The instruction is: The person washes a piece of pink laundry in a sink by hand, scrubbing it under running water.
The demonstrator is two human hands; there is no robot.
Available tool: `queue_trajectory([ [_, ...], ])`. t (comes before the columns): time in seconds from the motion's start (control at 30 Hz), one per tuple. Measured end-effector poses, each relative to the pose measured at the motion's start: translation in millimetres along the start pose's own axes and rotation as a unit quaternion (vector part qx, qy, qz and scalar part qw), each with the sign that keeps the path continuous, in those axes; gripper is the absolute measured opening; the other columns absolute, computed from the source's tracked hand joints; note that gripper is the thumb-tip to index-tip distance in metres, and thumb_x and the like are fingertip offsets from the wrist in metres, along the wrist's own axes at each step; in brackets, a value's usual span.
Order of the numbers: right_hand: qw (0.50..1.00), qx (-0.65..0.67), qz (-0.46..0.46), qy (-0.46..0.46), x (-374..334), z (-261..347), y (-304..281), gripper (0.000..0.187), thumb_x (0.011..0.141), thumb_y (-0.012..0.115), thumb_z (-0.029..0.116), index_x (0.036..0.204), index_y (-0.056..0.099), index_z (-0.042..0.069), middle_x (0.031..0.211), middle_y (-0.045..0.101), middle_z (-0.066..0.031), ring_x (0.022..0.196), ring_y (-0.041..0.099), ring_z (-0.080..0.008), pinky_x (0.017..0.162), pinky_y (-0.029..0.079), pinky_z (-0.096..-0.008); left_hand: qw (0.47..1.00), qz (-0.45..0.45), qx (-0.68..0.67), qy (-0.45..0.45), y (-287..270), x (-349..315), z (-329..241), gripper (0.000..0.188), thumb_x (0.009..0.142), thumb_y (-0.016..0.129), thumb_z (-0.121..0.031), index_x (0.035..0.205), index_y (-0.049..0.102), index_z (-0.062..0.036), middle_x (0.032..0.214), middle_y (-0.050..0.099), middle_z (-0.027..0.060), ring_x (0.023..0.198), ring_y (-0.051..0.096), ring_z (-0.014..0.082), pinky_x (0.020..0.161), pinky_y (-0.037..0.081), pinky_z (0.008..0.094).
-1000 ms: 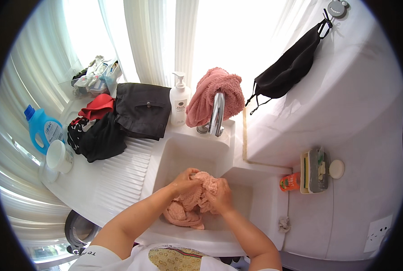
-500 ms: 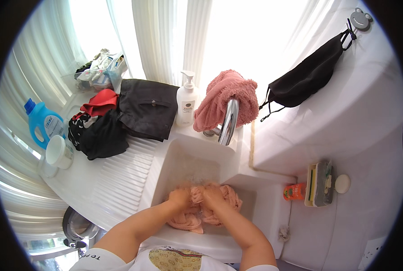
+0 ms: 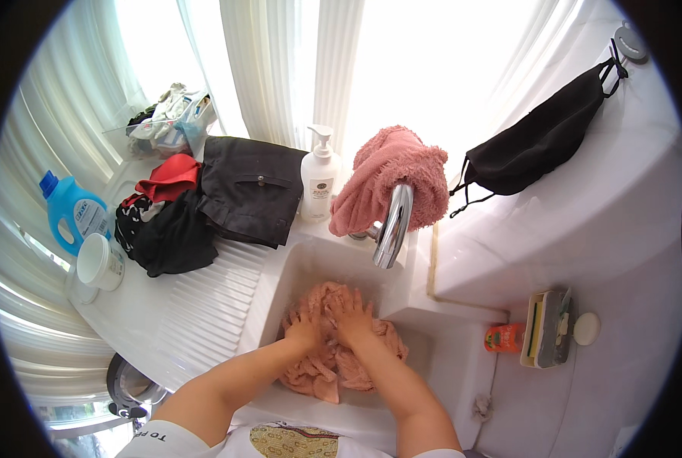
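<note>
A bunched, wet pink fluffy cloth (image 3: pixel 333 366) lies in the white sink (image 3: pixel 276 282); I cannot tell whether it is a towel or a garment. On its left part rests my left hand (image 3: pixel 303 324), fingers stretched out and pointing away from me. Close beside it, my right hand (image 3: pixel 351 317) presses down with its fingers spread. Both palms are on the cloth, and neither hand is closed round it. Beyond them the chrome faucet (image 3: pixel 396 225) arches over the sink, with a second pink fluffy cloth (image 3: pixel 391 175) draped over its top.
Left of the sink is a ribbed washboard slope (image 3: pixel 211 298). Behind it lie dark folded shorts (image 3: pixel 253 191), black clothes (image 3: pixel 177 240), a pump bottle (image 3: pixel 319 179), a blue jug (image 3: pixel 74 214) and a white tub (image 3: pixel 100 263). At right are a sponge holder (image 3: pixel 547 328) and a hanging black mask (image 3: pixel 539 137).
Both hands have gone from closed and blurred in the cloth to fingers spread on top. The cloth's far part now reaches farther toward the back of the sink. The view has shifted slightly.
</note>
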State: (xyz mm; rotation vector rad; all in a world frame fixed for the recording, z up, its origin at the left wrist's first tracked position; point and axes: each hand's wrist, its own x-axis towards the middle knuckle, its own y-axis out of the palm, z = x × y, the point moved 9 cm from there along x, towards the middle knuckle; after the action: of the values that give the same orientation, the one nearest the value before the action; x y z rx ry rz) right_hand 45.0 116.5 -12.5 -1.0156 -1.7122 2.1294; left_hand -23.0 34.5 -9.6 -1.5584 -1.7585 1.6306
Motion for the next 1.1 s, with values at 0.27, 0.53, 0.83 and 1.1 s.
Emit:
queue_trajectory([
  [0.27, 0.984, 0.143, -0.056, 0.093, 36.8, -27.0, 53.0, 0.062, 0.087, 0.055, 0.034, 0.141, 0.038, 0.007, 0.135, 0.048, -0.0180, 0.123, 0.046, -0.0331, 0.103, 0.036, -0.0440, 0.995, 0.079, -0.051, 0.045, 68.3, 48.8, 33.2, 0.050, 0.078, 0.063, -0.017, 0.128, 0.056, -0.0181, 0.130, 0.047, 0.0287, 0.117, 0.050, 0.0456, 0.089, 0.047, 0.0504],
  [0.53, 0.728, 0.682, 0.034, 0.068, -0.6, -45.4, 49.1, 0.059, 0.072, 0.069, 0.013, 0.125, 0.051, -0.005, 0.117, 0.058, -0.0155, 0.101, 0.058, -0.0248, 0.090, 0.046, -0.0356, 0.527, 0.034, -0.847, -0.065, -17.5, 13.2, 19.7, 0.048, 0.072, 0.050, 0.000, 0.120, 0.053, 0.0005, 0.116, 0.056, 0.0218, 0.108, 0.056, 0.0396, 0.093, 0.048, 0.0495],
  [0.83, 0.824, 0.351, -0.423, -0.140, -131.0, 51.9, -122.6, 0.053, 0.071, 0.077, 0.041, 0.100, 0.053, 0.003, 0.144, 0.029, -0.0216, 0.131, 0.030, -0.0424, 0.108, 0.026, -0.0513, 0.392, 0.317, -0.864, 0.004, -36.4, -45.1, -52.5, 0.086, 0.081, 0.041, -0.077, 0.137, 0.044, -0.0113, 0.138, 0.047, 0.0129, 0.126, 0.045, 0.0307, 0.105, 0.038, 0.0473],
  [1.1, 0.798, 0.258, -0.532, -0.117, -148.7, 60.8, -111.0, 0.039, 0.071, 0.072, 0.024, 0.103, 0.061, 0.004, 0.113, 0.055, -0.0186, 0.101, 0.054, -0.0403, 0.088, 0.044, -0.0497, 0.461, 0.331, -0.821, -0.064, -8.5, -47.2, -47.2, 0.055, 0.095, 0.041, -0.055, 0.110, 0.059, -0.0052, 0.109, 0.063, 0.0116, 0.098, 0.061, 0.0257, 0.087, 0.052, 0.0375],
])
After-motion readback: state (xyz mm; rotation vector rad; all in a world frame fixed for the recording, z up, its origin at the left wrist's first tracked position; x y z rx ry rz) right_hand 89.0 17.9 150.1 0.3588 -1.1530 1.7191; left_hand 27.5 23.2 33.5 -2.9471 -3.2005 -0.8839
